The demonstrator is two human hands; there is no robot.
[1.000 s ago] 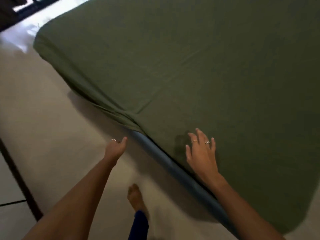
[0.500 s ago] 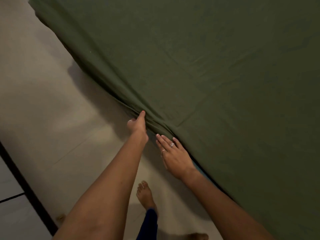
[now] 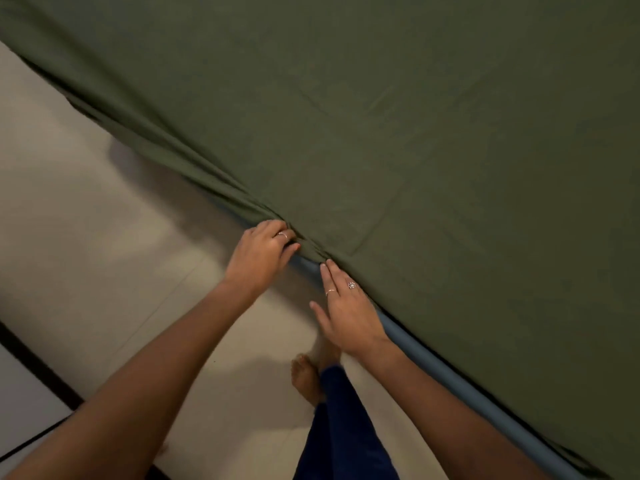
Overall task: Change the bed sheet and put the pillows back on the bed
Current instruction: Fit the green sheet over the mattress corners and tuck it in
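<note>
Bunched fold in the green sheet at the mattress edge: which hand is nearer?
Left. The left hand grips the bunched fold itself; the right hand lies flat just beside it along the blue mattress edge.

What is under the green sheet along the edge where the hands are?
A blue mattress edge shows below the green sheet beside the right hand. Where the left hand grips bunched fabric, and farther along, the sheet covers it.

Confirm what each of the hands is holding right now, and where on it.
Left hand grips the green sheet at its bunched side edge. Right hand holds nothing; its straight fingers lie along the mattress edge.
</note>
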